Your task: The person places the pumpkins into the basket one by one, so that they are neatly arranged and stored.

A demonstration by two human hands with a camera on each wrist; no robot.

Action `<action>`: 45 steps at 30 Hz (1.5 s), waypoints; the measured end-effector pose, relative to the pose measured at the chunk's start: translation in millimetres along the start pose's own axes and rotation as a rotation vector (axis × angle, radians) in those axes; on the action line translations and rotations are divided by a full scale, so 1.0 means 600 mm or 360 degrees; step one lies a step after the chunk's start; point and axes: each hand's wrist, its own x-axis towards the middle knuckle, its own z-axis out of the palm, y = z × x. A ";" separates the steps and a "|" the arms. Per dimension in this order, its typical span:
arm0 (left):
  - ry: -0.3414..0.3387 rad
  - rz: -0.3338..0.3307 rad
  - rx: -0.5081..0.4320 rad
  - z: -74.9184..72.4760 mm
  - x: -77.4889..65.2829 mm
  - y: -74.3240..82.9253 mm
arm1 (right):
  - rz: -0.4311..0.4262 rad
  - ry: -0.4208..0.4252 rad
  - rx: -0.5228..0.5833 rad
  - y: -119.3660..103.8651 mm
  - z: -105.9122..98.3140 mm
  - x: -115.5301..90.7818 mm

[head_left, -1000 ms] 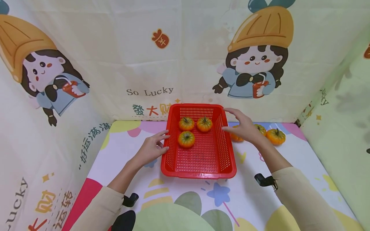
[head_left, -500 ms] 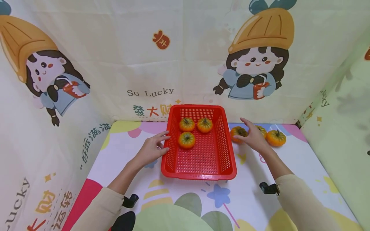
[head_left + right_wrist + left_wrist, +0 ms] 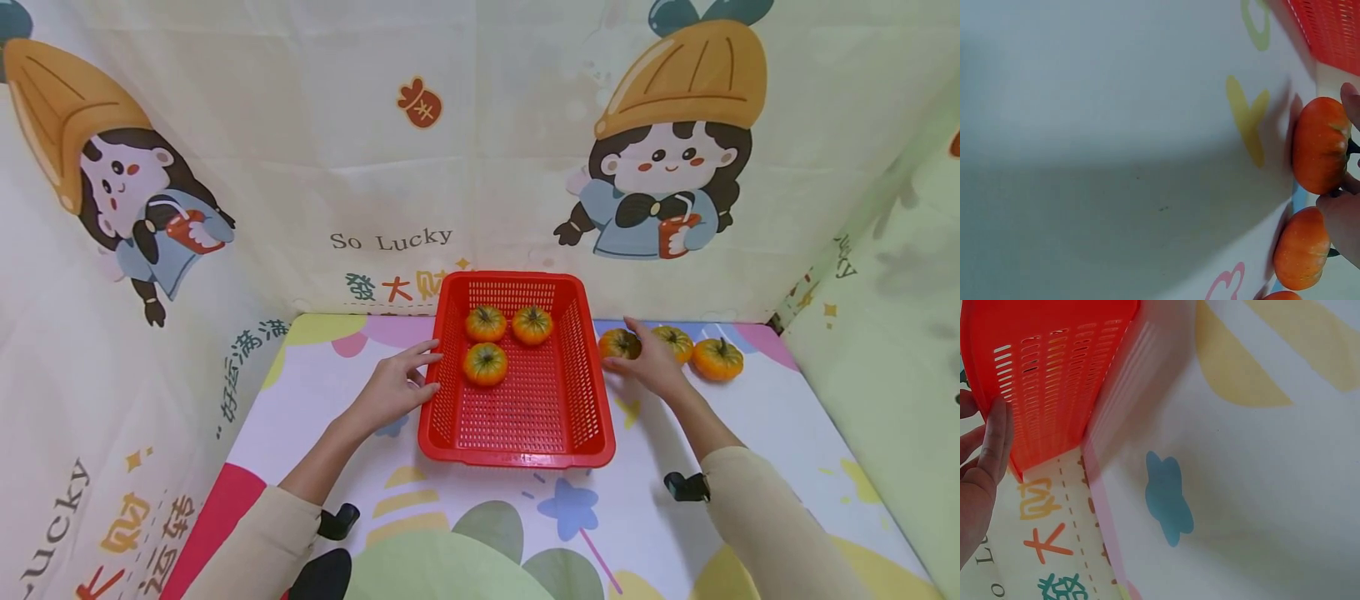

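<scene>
In the head view a red plastic basket (image 3: 517, 454) holds three small orange pumpkins: one at back left (image 3: 486, 323), one at back right (image 3: 532, 325) and a pumpkin (image 3: 485, 364) in front. My left hand (image 3: 390, 385) rests its fingertips against the basket's left rim, fingers loosely bent; the left wrist view shows fingers (image 3: 994, 434) touching the outer wall. Right of the basket, my right hand (image 3: 656, 362) holds a pumpkin (image 3: 617, 343) on the table between thumb and fingers. In the right wrist view this pumpkin (image 3: 1321, 145) lies between the thumb and the other fingers.
Two more pumpkins sit on the table beyond the right hand, one close behind it (image 3: 675, 342) and one farther right (image 3: 717, 359). The patterned tabletop (image 3: 660, 533) ends at printed cloth walls (image 3: 510, 150) behind and at both sides.
My right hand has moved from the basket's right rim to the nearest pumpkin outside it and now has its thumb and fingers around it. The left hand stays at the left rim.
</scene>
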 end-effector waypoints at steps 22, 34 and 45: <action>-0.0003 -0.0011 -0.0004 0.001 0.000 -0.002 | -0.0107 0.0089 -0.0033 0.027 0.024 0.002; -0.0005 -0.0007 -0.0015 0.002 -0.001 -0.002 | -0.0065 0.0070 -0.0033 0.027 0.022 -0.002; 0.0003 -0.0006 -0.0014 0.001 -0.002 -0.003 | -0.0097 0.0100 -0.0072 -0.005 -0.002 -0.017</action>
